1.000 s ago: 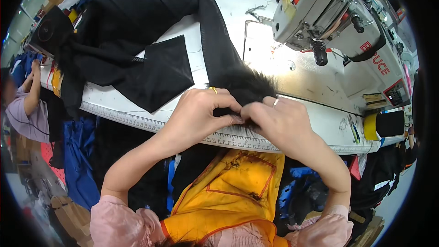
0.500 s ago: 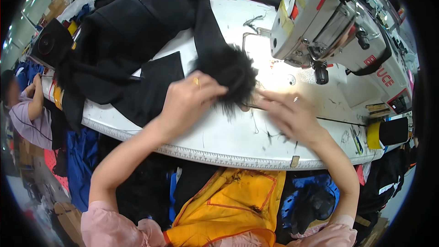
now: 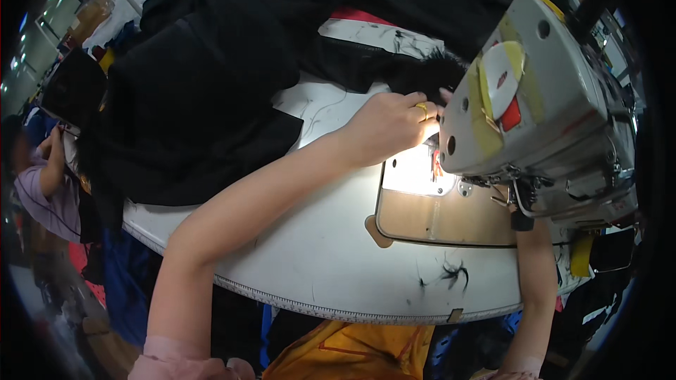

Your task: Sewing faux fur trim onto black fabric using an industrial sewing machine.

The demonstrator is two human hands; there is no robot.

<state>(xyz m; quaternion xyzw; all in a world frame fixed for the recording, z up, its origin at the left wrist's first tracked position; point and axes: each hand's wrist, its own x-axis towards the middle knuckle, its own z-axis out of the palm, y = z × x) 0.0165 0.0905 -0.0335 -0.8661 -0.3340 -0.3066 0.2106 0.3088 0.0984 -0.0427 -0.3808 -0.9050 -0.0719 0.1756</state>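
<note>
Black fabric with a furry end [image 3: 445, 69] runs across the table and passes behind the sewing machine head [image 3: 521, 98]. My left hand [image 3: 403, 125], with a ring on it, is closed at the near side of the fur, fingers pinched on the fabric just left of the machine head. Beneath that hand is the brightly lit needle plate [image 3: 415, 176]. My right forearm [image 3: 539, 267] reaches up behind the machine head, which hides nearly all of my right hand; only a bit of a fingertip seems to show beside the left fingers.
A large heap of black cloth [image 3: 204, 84] covers the left and far table. Dark thread scraps [image 3: 451, 274] lie near the front edge, where a measuring tape [image 3: 303, 307] runs. A yellow and black object [image 3: 584, 257] stands at right. Another person [image 3: 46, 176] works at far left.
The furry piece and both hands have moved away from me to the far side of the machine head. My right hand has gone behind it. The view has shifted, so the machine appears larger.
</note>
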